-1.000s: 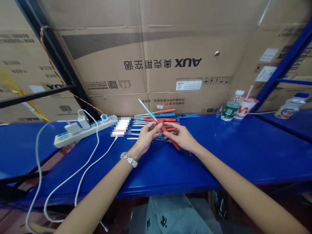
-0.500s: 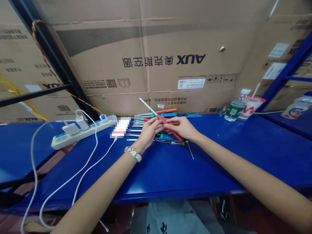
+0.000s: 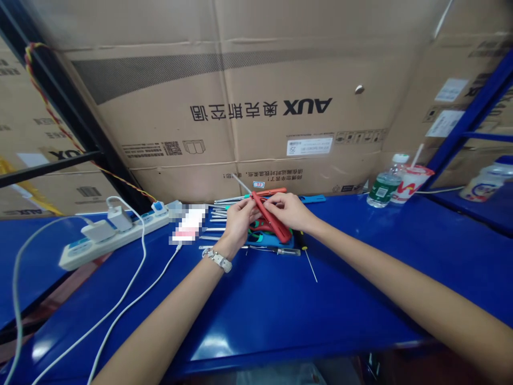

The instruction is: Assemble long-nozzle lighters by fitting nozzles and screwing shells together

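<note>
Between my two hands is a screwdriver with a red handle [image 3: 276, 223], its metal shaft pointing up and away to the left. My left hand [image 3: 239, 218], with a white band at the wrist, pinches it where the shaft meets the handle. The fingers of my right hand [image 3: 290, 211] close on the handle's upper side. Below and behind lie several more screwdrivers, among them one with a blue handle [image 3: 264, 239] and one with a clear handle [image 3: 289, 251]. A small yellow-topped screwdriver [image 3: 310, 264] lies apart, nearer me. My hands hide part of the row.
A white power strip [image 3: 120, 235] with plugs and cables stands left, beside a blurred phone [image 3: 189, 224]. On the right are a green-labelled bottle [image 3: 385, 184], a red and white cup [image 3: 411, 184] and another bottle [image 3: 487, 179]. A large cardboard box [image 3: 256, 69] rises behind the blue shelf [image 3: 340, 299].
The red screwdriver has turned in my hands: its handle end now tips towards me and the shaft looks shorter. My head view has shifted slightly.
</note>
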{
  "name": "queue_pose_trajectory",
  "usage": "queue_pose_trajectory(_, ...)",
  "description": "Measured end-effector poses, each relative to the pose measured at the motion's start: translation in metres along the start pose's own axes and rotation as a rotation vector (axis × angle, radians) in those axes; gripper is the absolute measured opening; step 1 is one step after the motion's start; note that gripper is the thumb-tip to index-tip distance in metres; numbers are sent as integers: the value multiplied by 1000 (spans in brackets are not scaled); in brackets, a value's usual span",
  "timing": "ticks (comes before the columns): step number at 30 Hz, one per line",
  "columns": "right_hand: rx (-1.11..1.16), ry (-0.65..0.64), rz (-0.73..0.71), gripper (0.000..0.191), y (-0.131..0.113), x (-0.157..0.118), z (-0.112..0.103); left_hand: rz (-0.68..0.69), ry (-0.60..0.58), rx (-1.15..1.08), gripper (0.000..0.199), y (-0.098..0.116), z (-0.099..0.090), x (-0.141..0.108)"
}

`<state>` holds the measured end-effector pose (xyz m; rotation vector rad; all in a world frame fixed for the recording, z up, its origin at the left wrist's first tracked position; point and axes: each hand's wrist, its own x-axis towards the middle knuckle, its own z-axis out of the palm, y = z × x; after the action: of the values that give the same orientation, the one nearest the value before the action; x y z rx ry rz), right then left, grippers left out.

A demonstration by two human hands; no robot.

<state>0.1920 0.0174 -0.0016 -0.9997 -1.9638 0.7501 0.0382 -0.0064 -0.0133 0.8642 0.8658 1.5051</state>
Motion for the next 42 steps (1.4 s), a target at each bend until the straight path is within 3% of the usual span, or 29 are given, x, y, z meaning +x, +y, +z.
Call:
queue_pose_trajectory(3,-58,-31,-8,13,-3,0,1,-4,89,27,9,-1,-2,7)
queue_pose_trajectory(8,-197,-88,-33,19,-11,6,-1,-14,199,57,13,0,-6,9)
queue_pose_trajectory(12,-223,-155,-35,17,-8,23,-10,-70,200,18,19,5,-9,-1)
queue_pose_trajectory(17,-301,-296,-141,25,-3,38,-20,-139,194,-14,18,8,-11,-13)
queue_pose_trajectory(20,-343,-279,-182,33,-1,38,-18,-145,190,-31,11,8,-11,-16)
queue_pose_trajectory(24,-368,-246,-219,28,3,39,-13,-154,173,-5,12,7,-11,-18)
queue_pose_trajectory(32,-375,-411,-213,40,10,47,-14,-122,166,125,9,11,-13,-20)
queue_pose_trajectory(38,-317,-327,-238,46,17,51,-13,-92,116,201,6,12,-15,-22)
queue_pose_trajectory(42,-257,-254,-266,34,18,51,-10,-59,91,238,13,9,-18,-21)
